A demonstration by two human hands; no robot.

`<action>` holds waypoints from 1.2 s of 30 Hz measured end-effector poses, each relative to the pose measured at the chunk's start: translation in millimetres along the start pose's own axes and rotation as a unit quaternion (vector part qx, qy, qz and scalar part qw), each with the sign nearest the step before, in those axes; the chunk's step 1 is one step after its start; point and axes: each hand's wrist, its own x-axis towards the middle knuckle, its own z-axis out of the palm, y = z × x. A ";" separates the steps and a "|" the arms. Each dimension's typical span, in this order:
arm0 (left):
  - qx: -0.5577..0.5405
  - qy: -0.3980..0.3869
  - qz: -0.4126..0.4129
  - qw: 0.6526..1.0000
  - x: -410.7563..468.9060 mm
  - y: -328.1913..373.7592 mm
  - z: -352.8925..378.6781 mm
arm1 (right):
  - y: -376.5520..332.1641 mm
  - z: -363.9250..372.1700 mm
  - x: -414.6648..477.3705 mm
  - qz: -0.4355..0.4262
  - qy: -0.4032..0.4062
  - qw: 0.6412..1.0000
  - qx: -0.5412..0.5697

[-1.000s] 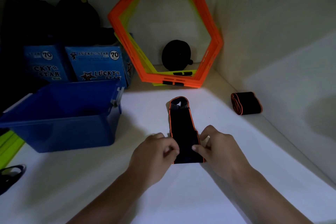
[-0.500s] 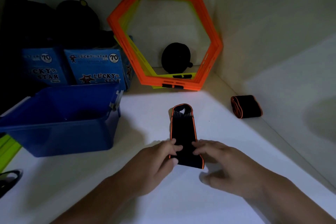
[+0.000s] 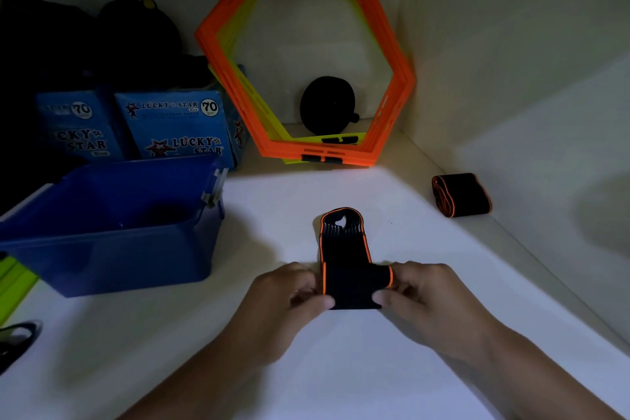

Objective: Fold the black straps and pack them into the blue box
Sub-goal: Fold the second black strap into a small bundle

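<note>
A black strap (image 3: 346, 251) with orange edging lies on the white shelf in front of me, its near end folded across sideways. My left hand (image 3: 283, 303) pinches the left side of that fold. My right hand (image 3: 421, 297) pinches the right side. A second black strap (image 3: 460, 194), folded into a bundle, rests by the right wall. The blue box (image 3: 112, 225) stands open at the left; its inside is dark.
Orange and yellow hexagon frames (image 3: 385, 54) lean on the back wall, with a black round object (image 3: 327, 106) behind them. Blue Lucky Star packs (image 3: 177, 126) stand behind the box. Dark bags fill the back left. A green item (image 3: 13, 283) and a black item (image 3: 17, 337) lie at far left.
The strap's near end has been turned and folded sideways across itself. Both hands shifted from lying flat on it to gripping the fold's two sides.
</note>
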 end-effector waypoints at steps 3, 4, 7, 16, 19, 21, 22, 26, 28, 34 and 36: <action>0.018 0.023 -0.012 1.000 8.4 -0.8 2.4 | 0.7 1.2 7.4 0.019 -0.006 0.999 0.031; 0.025 0.021 -0.014 0.999 10.2 -0.7 3.3 | 0.5 2.1 9.5 0.025 -0.004 0.999 0.046; 0.070 0.004 -0.020 0.997 15.5 -0.7 6.4 | 0.0 3.8 14.5 0.062 0.003 0.992 0.107; 0.192 0.020 -0.077 0.978 27.5 3.2 15.5 | -3.1 9.8 19.4 0.078 0.096 0.990 0.071; 0.189 0.081 0.050 0.977 23.4 1.9 12.8 | -0.1 14.6 19.1 0.011 0.096 0.995 -0.021; 0.179 0.019 0.136 0.974 21.3 -2.2 11.5 | 4.4 15.4 18.0 -0.043 0.087 0.989 -0.113; 0.169 -0.012 0.149 0.974 19.9 -4.4 9.8 | 7.0 14.3 17.4 -0.068 0.072 0.983 -0.156; 0.169 -0.074 0.144 0.972 19.8 -13.3 3.4 | 15.5 1.3 17.0 -0.120 -0.018 0.974 -0.192; 0.168 -0.052 0.157 0.972 22.2 -13.1 3.7 | 16.7 -2.8 18.7 -0.138 -0.037 0.968 -0.208; 0.039 0.019 0.072 0.996 27.0 -1.3 1.9 | 9.0 -8.9 24.9 -0.151 -0.007 0.977 -0.152; 0.002 0.049 0.054 0.997 34.8 0.9 3.4 | 6.3 -8.4 29.8 -0.120 0.016 0.989 -0.088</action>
